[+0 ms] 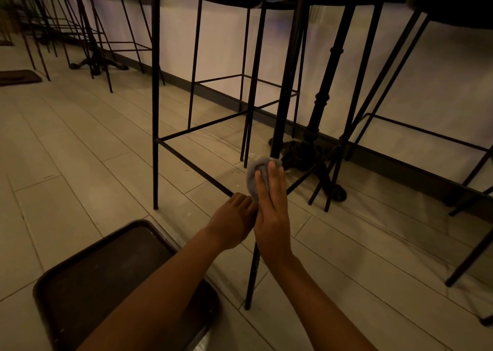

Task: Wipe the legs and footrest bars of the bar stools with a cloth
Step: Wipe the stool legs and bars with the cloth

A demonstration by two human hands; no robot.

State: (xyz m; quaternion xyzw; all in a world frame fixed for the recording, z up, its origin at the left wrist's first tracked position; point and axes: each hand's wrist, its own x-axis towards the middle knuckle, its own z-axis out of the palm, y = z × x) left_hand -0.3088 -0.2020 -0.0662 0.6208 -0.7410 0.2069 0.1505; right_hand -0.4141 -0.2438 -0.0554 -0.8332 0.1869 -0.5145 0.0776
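Observation:
A black metal bar stool stands right in front of me, its near leg (283,92) running down past my hands to the floor. Its footrest bar (192,165) meets that leg at hand height. My right hand (272,212) lies flat with straight fingers and presses a grey cloth (254,176) against the near leg at the footrest joint. My left hand (233,224) has its fingers curled round the leg just below the joint, beside the right hand. The leg's lower part (252,276) shows below my hands.
A dark tray-like seat (114,278) lies at the bottom left under my left forearm. A cast-iron table base (314,158) stands behind the stool. Another stool (426,137) is at right, and several more stools (80,30) line the white wall (221,43) at left. The floor is pale tile.

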